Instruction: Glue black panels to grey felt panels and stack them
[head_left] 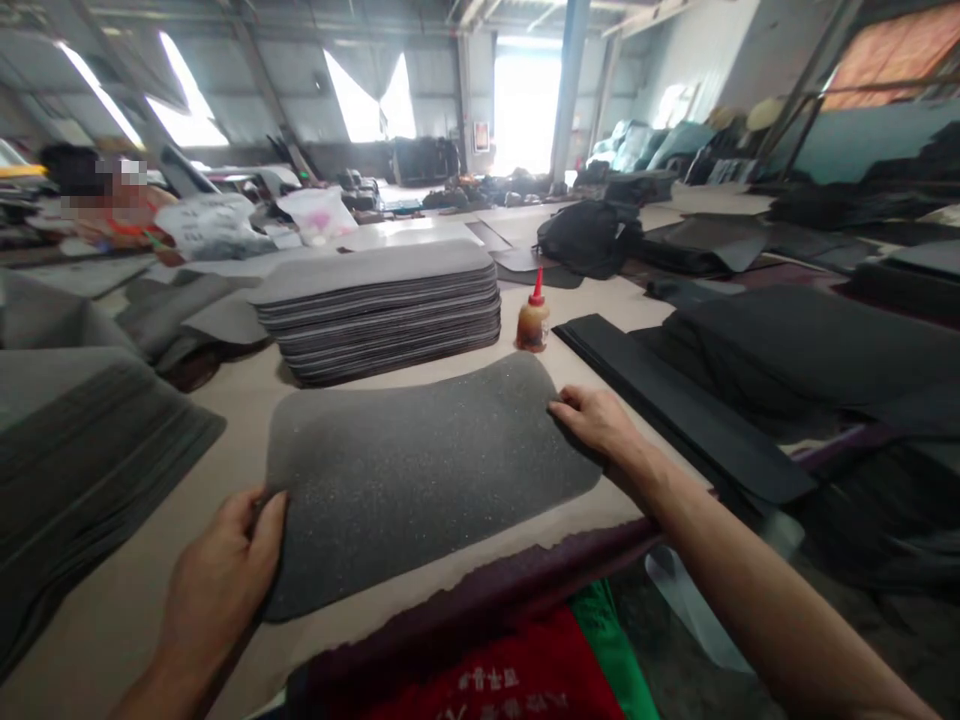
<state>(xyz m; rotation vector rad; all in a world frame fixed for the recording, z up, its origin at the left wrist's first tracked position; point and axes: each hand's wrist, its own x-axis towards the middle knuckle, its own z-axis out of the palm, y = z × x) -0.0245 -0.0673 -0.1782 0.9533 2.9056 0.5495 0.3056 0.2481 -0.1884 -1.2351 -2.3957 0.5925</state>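
Note:
A dark grey sheet with rounded corners (427, 480) is stretched between my two hands above the table (360, 655), small pale specks across its face. My left hand (225, 580) pinches its left edge between thumb and fingers. At the right edge, my right hand (596, 420) grips the sheet the same way. Just behind it stands a tall stack of similar grey sheets (382, 310). A bottle with a red pointed tip (533, 320) stands upright to the right of that stack.
Another stack of grey sheets (82, 470) fills the left side. Long dark strips (675, 410) lie on the right, beside dark material (832, 350). Farther back are a black bag (585, 238) and white plastic bags (214, 228). A person (124, 205) is at the far left.

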